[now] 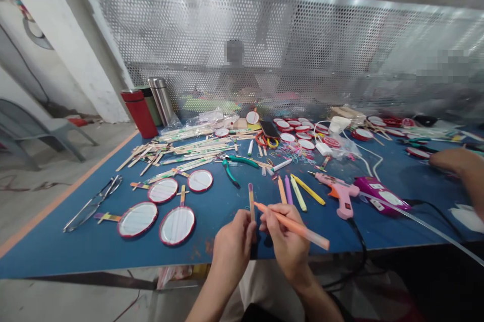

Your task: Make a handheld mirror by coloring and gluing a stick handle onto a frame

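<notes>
My left hand (232,244) is closed in a pinch around a thin coloured craft stick (251,200) that points up and away from me. My right hand (284,239) grips an orange marker pen (293,226), its tip touching the stick near my left fingers. Both hands hover over the near edge of the blue table (94,246). Right behind them lie other markers (298,192) in orange, purple and yellow.
Round white fans with red rims (177,224) lie at the left, with tongs (91,205), green pliers (236,162) and loose sticks (189,150). A pink glue gun (338,193) lies at the right. Another person's arm (463,166) rests far right. Flasks (140,112) stand by a perforated metal screen (264,45).
</notes>
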The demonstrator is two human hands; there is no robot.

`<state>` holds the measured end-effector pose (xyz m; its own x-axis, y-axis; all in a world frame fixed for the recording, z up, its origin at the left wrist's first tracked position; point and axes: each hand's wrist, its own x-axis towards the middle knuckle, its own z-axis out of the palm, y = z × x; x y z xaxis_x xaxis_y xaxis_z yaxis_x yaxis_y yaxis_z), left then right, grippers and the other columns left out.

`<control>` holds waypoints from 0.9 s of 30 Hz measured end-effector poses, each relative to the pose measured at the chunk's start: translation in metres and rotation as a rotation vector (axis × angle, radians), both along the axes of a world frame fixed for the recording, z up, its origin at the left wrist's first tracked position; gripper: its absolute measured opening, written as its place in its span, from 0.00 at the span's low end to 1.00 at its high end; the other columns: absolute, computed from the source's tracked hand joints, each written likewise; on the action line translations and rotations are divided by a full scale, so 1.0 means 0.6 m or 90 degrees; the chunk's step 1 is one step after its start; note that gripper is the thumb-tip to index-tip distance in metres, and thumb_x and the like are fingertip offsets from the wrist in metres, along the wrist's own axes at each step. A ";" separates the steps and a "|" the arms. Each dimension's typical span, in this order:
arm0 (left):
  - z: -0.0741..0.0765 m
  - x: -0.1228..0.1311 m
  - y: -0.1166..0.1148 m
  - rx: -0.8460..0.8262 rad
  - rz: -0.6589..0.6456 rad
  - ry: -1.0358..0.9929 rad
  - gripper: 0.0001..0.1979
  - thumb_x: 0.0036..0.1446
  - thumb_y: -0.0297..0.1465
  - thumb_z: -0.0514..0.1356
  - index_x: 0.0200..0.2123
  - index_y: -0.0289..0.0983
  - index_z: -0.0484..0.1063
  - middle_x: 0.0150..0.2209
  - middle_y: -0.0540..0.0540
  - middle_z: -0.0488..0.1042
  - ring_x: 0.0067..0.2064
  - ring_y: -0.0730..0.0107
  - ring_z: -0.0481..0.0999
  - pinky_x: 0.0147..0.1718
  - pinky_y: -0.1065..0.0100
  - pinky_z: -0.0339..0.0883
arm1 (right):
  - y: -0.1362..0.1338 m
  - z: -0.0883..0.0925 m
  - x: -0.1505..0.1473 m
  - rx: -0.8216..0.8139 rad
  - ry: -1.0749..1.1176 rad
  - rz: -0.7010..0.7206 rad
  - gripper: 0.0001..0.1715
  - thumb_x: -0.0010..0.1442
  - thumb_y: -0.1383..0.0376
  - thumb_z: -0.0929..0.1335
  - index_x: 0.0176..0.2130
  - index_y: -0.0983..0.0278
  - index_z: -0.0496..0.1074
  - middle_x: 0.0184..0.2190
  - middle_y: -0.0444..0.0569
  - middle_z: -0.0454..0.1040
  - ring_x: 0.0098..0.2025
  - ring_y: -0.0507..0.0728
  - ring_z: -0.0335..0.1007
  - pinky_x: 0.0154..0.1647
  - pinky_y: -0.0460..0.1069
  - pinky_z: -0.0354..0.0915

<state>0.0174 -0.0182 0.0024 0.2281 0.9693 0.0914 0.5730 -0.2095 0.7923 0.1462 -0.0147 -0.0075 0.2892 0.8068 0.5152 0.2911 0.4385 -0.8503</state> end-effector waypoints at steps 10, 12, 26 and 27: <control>-0.001 0.001 0.001 -0.001 -0.002 0.000 0.11 0.65 0.36 0.45 0.37 0.41 0.65 0.25 0.52 0.72 0.26 0.70 0.72 0.28 0.73 0.61 | -0.004 -0.001 0.000 -0.001 0.004 -0.002 0.05 0.63 0.63 0.66 0.35 0.63 0.70 0.28 0.45 0.75 0.24 0.51 0.74 0.21 0.44 0.70; -0.002 0.000 0.001 0.001 0.001 -0.007 0.11 0.65 0.35 0.45 0.36 0.41 0.64 0.25 0.52 0.72 0.26 0.71 0.72 0.28 0.73 0.61 | -0.004 -0.002 0.000 -0.009 0.026 -0.006 0.06 0.64 0.63 0.66 0.36 0.63 0.69 0.27 0.45 0.75 0.22 0.50 0.73 0.21 0.44 0.70; 0.000 -0.002 0.001 -0.030 -0.007 -0.020 0.10 0.64 0.35 0.45 0.36 0.41 0.63 0.25 0.52 0.72 0.26 0.70 0.72 0.28 0.72 0.59 | -0.003 0.007 -0.002 -0.010 0.012 0.005 0.07 0.62 0.62 0.67 0.34 0.63 0.70 0.26 0.45 0.74 0.23 0.52 0.73 0.20 0.44 0.70; -0.001 -0.002 0.002 -0.029 -0.009 -0.021 0.10 0.64 0.35 0.45 0.36 0.41 0.64 0.25 0.52 0.72 0.26 0.70 0.72 0.28 0.72 0.59 | -0.003 0.006 -0.002 -0.016 0.010 -0.003 0.08 0.62 0.62 0.66 0.33 0.63 0.70 0.26 0.45 0.74 0.22 0.51 0.73 0.19 0.44 0.69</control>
<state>0.0159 -0.0171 0.0021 0.2392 0.9694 0.0549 0.5435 -0.1805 0.8198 0.1452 -0.0166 -0.0037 0.3005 0.8183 0.4899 0.2791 0.4157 -0.8656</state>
